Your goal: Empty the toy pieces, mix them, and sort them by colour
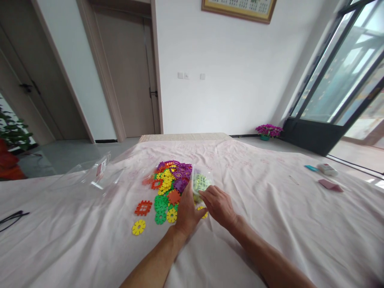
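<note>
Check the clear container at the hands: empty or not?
Not empty: pale green pieces show through the clear container, between left hand and right hand. Cannot tell if full; the hands cover its near end.

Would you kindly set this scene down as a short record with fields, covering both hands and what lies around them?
Left hand: holding a clear container by its left side
Right hand: fingers curled at the container's near edge; grip unclear
Inside container: pale green pieces
Pile: purple, yellow, green and red plastic pieces, left of the container
Apart from pile: red square piece, yellow round piece
Surface: pale cloth, wrinkled
Far left: clear packaging
Background: purple flowers, closed door
</note>
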`<act>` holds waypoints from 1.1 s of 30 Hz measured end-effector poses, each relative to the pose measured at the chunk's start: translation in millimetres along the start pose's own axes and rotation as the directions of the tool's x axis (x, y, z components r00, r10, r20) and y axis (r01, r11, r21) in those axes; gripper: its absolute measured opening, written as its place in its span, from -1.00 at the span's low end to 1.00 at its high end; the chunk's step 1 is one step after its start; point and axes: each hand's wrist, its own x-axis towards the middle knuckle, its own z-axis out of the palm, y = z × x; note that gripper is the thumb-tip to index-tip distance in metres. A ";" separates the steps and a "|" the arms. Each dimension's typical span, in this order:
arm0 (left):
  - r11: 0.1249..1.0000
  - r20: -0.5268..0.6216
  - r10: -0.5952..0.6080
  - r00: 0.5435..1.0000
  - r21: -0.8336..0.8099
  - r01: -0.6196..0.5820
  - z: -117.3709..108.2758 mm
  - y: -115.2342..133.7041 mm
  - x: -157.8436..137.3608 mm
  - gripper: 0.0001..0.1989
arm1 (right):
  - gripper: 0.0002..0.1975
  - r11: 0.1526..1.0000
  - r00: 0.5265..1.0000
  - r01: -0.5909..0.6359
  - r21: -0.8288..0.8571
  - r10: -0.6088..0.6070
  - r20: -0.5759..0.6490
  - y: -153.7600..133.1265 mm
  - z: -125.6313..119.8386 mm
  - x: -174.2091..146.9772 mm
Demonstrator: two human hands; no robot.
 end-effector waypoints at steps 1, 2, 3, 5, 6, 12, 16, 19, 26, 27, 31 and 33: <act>1.000 -0.029 -0.003 1.000 0.016 0.003 0.7 1.8 0.1 -0.08 | -0.73 1.000 1.000 -0.008 -0.003 0.008 -0.009 -5.0 1.7 0.8; 0.999 -0.065 -0.011 0.998 0.031 0.013 1.1 3.6 0.3 -0.14 | -0.73 1.000 1.000 -0.017 -0.001 0.017 -0.018 -10.6 3.1 1.8; 0.999 -0.100 -0.023 0.995 0.043 0.028 1.3 5.3 0.6 -0.21 | -0.73 1.000 0.999 -0.028 0.004 0.028 -0.025 -16.4 4.4 3.0; 0.996 -0.166 -0.062 0.984 0.059 0.072 1.3 7.2 1.5 -0.36 | -0.72 0.999 0.999 -0.030 0.030 0.031 -0.025 -27.2 6.2 6.1; 0.994 -0.187 -0.080 0.979 0.063 0.093 1.1 7.1 2.0 -0.41 | -0.71 0.998 0.999 -0.032 0.052 0.033 -0.022 -31.2 6.5 7.8; 0.957 -0.200 -0.255 0.946 0.086 0.276 -10.1 -1.9 6.7 -0.25 | -0.79 0.917 0.993 -0.072 0.393 0.103 -0.058 -8.8 -2.5 12.5; 0.923 -0.174 -0.383 0.907 -0.043 0.381 -28.4 -7.0 11.5 -0.25 | -0.55 0.917 0.991 -0.110 0.383 0.129 -0.023 39.9 -2.8 5.4; 0.885 -0.071 -0.421 0.904 -0.250 0.392 -39.8 -13.3 15.9 -0.32 | -0.52 0.897 0.988 -0.144 0.418 0.154 0.010 64.3 7.5 -0.1; 0.684 0.067 -0.392 0.918 -0.646 0.339 -55.3 -24.8 27.5 -0.31 | -0.78 0.807 0.971 -0.198 0.556 0.238 0.000 53.2 17.1 1.8; 0.670 0.064 -0.403 0.913 -0.658 0.342 -57.6 -24.0 28.4 -0.29 | -0.79 0.803 0.971 -0.190 0.565 0.238 -0.012 49.5 15.0 2.8; 0.658 0.085 -0.435 0.896 -0.650 0.381 -68.0 -19.9 30.4 -0.25 | -0.80 0.796 0.986 -0.092 0.598 0.157 -0.057 40.5 7.4 6.0; 0.647 0.111 -0.441 0.891 -0.648 0.401 -73.2 -19.6 31.0 -0.28 | -0.81 0.785 0.990 -0.066 0.616 0.127 -0.056 38.5 5.4 7.4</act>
